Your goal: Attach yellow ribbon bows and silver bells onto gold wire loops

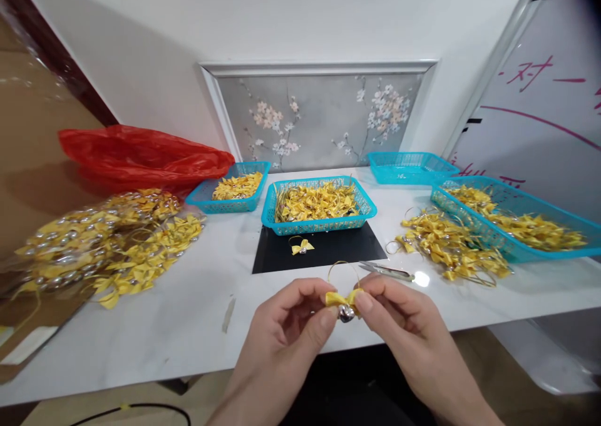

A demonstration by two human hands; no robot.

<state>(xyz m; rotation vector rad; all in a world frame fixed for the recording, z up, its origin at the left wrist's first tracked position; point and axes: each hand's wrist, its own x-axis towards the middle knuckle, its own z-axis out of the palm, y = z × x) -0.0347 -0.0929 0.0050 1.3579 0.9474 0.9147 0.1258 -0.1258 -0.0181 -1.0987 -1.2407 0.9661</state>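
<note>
Between my two hands, over the table's front edge, is a yellow ribbon bow (346, 300) with a silver jingle bell (346, 314) below it and a thin gold cord loop standing up. My left hand (292, 326) pinches the bow's left side with thumb and finger. On its right side, my right hand (399, 316) pinches the ribbon the same way. Past my hands, another bow with a bell (302, 247) lies on a black mat (323, 258). A pair of small metal snips (387, 271) rests just beyond my right hand.
A blue basket (319, 227) of bows stands at the mat's back edge. More blue baskets stand back left (225, 207) and right (498, 238); another blue basket (408, 169) is behind. Loose bow piles lie left (150, 257) and right (451, 244). A red plastic bag (141, 160) sits back left.
</note>
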